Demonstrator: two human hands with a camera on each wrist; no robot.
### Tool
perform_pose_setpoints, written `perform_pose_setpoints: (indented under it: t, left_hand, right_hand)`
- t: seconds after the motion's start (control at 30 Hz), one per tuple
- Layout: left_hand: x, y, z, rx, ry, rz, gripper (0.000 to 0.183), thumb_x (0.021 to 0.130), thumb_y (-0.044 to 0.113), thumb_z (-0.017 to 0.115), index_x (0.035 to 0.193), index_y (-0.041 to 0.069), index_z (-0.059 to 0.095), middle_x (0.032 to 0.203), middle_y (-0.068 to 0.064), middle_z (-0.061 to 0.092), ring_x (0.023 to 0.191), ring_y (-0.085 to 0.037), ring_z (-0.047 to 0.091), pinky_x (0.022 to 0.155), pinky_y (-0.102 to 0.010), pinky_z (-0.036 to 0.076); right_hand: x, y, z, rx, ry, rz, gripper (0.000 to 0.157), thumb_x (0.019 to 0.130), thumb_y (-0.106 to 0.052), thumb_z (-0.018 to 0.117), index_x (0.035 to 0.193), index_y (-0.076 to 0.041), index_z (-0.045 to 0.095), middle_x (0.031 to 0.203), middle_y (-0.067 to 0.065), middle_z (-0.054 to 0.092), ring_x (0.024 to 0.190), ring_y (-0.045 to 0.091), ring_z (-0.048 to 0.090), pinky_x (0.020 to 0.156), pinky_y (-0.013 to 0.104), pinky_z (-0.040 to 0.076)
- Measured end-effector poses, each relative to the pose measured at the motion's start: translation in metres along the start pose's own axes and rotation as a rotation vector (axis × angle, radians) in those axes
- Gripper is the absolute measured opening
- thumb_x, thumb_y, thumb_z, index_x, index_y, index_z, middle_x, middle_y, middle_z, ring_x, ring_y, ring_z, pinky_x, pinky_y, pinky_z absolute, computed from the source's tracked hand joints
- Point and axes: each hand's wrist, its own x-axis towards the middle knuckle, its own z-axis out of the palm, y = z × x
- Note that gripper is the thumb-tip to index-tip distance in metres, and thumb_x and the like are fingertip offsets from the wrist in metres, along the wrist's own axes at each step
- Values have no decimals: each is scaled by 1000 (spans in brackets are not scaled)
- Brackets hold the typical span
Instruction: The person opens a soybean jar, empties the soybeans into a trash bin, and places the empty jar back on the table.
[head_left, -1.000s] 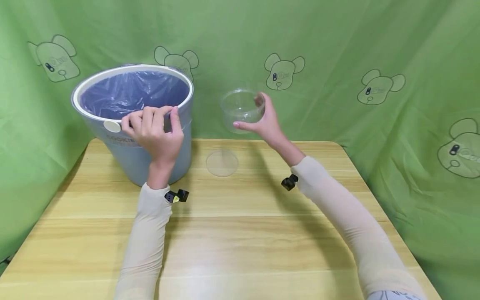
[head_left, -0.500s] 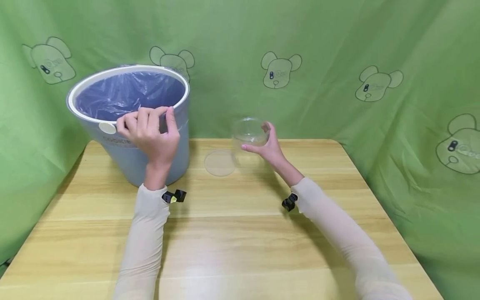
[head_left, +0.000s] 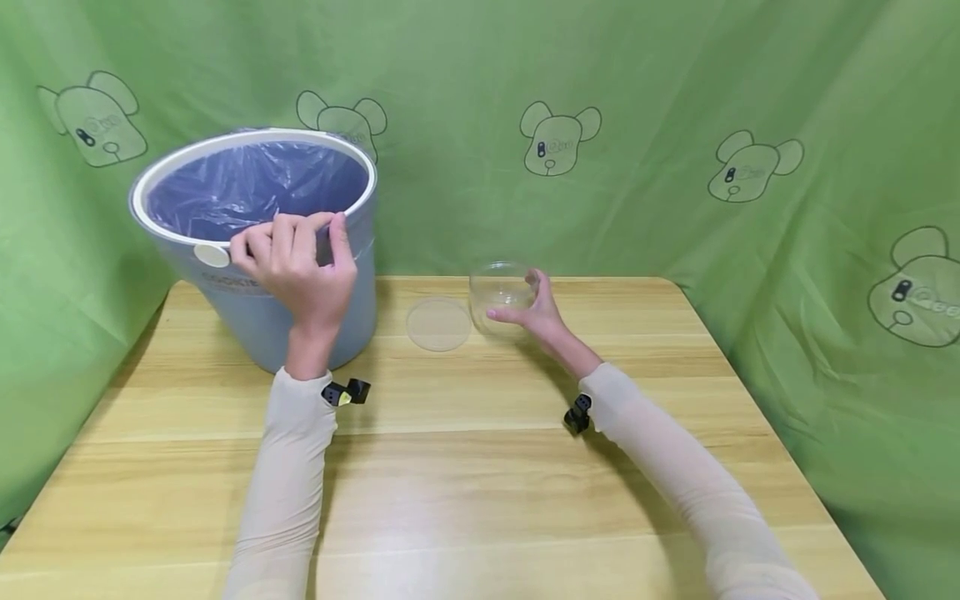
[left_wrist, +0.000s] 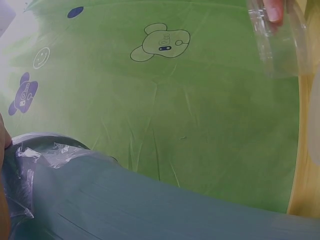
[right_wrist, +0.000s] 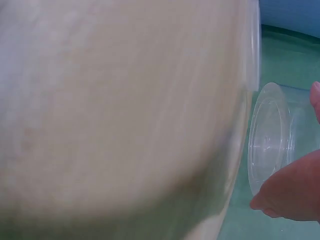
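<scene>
A tall blue-grey trash bin (head_left: 247,321), lined with a clear plastic bag (head_left: 247,183), stands at the back left of the table. My left hand (head_left: 300,271) grips its front rim, fingers curled over the edge, thumb towards the right. To the right, my right hand (head_left: 543,315) holds a clear round plastic container (head_left: 498,287) from its right side, thumb in front, fingers behind. The container is upright, low at the table's back. In the right wrist view, the thumb (right_wrist: 292,192) lies along the container's wall (right_wrist: 300,120). A clear flat round lid (head_left: 438,325) lies between bin and container.
Wooden table (head_left: 450,500) with its back edge just behind the container. A green curtain (head_left: 637,192) printed with bear heads encloses the back and both sides. Small black cameras (head_left: 347,392) sit on both wrists.
My right hand has lowered the container from above the back edge down to the table, slightly rightward. The left hand keeps its grip on the bin's rim; the whole view has shifted slightly.
</scene>
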Motion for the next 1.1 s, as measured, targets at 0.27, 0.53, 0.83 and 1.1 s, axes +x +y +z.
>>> perform_pose_setpoints:
  t: [0.27, 0.53, 0.83, 1.1]
  left_hand:
    - [-1, 0, 1, -4, 9, -2, 34, 95, 37, 65, 80, 9, 75, 78, -14, 66, 84, -35, 48, 109, -47, 24]
    - [-1, 0, 2, -10, 10, -12, 33, 95, 37, 66, 81, 8, 75, 79, -14, 66, 84, -36, 49, 109, -49, 24]
    - [-1, 1, -1, 0, 12, -12, 32, 95, 35, 66, 81, 8, 75, 80, -14, 66, 86, -37, 49, 110, -49, 23]
    - [-1, 2, -1, 6, 6, -8, 31, 95, 35, 65, 84, 8, 76, 82, -15, 67, 87, -36, 50, 112, -50, 24]
  right_hand:
    - [2, 9, 3, 41, -6, 38, 127, 68, -12, 94, 163, -18, 9, 168, 13, 18, 155, 36, 21, 126, 50, 21]
    - [0, 12, 6, 58, 1, 75, 126, 67, -4, 93, 162, -18, 10, 168, 15, 17, 154, 36, 22, 126, 50, 23]
    - [-4, 9, 9, 26, 33, 118, 129, 61, 4, 92, 161, -18, 13, 166, 20, 21, 152, 39, 27, 126, 48, 23]
    - [-6, 9, 9, 1, 42, 133, 131, 59, 5, 94, 160, -18, 13, 165, 22, 22, 152, 40, 28, 126, 48, 23]
